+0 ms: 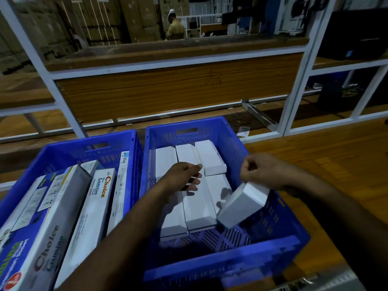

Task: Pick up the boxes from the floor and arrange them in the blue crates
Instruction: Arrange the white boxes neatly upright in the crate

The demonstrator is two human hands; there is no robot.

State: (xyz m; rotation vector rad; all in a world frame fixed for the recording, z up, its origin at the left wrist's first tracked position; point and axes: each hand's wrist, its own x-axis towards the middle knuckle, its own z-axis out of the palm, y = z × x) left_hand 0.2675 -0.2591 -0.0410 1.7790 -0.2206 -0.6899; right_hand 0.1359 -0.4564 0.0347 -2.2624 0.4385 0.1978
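Two blue crates stand side by side on the wooden floor. The right crate [279,232] holds several plain white boxes [198,208] laid flat in rows. My right hand [260,171] grips one more white box [241,206], tilted over the crate's right side. My left hand [184,177] reaches into the same crate, its fingers resting on a white box in the middle row. The left crate [63,150] is packed with long printed "Choice Lumino" boxes [90,208] leaning on edge.
A white metal rack with wooden shelves [176,89] stands right behind the crates. Wooden floor [327,156] stretches to the right. Far behind, a person [175,26] stands among stacked cardboard cartons. A metal edge shows at the bottom right corner.
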